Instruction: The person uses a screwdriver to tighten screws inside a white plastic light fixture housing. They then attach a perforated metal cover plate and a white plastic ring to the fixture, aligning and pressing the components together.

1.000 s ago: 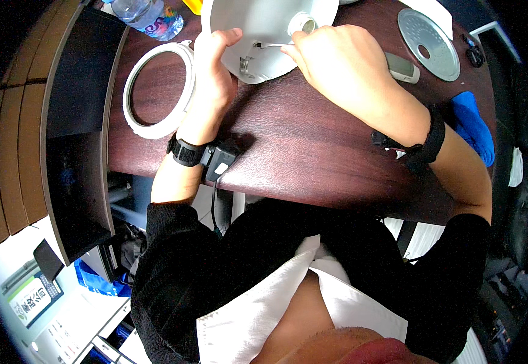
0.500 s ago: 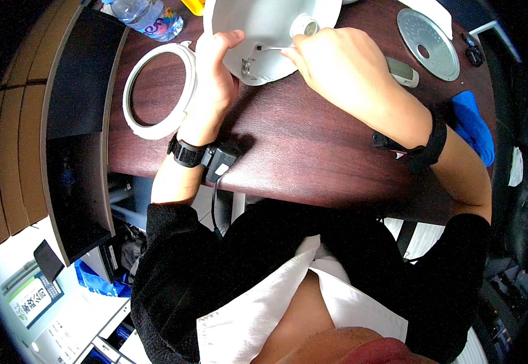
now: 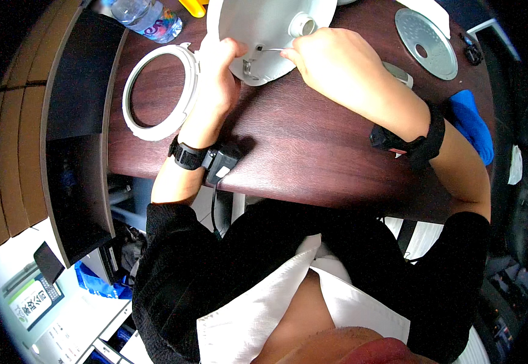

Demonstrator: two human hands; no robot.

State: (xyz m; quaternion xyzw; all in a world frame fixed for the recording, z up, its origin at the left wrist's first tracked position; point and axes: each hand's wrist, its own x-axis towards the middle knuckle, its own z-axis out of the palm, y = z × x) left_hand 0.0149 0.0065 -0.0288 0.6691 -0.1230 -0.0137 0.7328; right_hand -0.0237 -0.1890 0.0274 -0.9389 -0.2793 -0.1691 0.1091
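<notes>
A white, rounded plastic shell (image 3: 245, 24) is tilted toward me at the far edge of the view, with a short round tube (image 3: 302, 25) and a small metal clip inside. My left hand (image 3: 218, 79) grips its left rim, thumb over the edge and the other fingers hidden behind it. Between the fingertips of my right hand (image 3: 336, 64) is a thin pale stick (image 3: 276, 49). Its end reaches a small dark slot inside the shell. I cannot make out what kind of tool the stick is.
Left of the shell lie a white ring (image 3: 131, 73) and a water bottle (image 3: 154, 21). To the right are a perforated metal disc (image 3: 437, 57), a blue cloth (image 3: 471, 124) and a grey-white device (image 3: 399, 74) partly behind my right arm. A dark shelf (image 3: 79, 176) borders the brown table (image 3: 306, 151).
The shell has tipped slightly and shifted a little, both hands moving with it. My right forearm covers more of the grey-white device. The grip of each hand is the same.
</notes>
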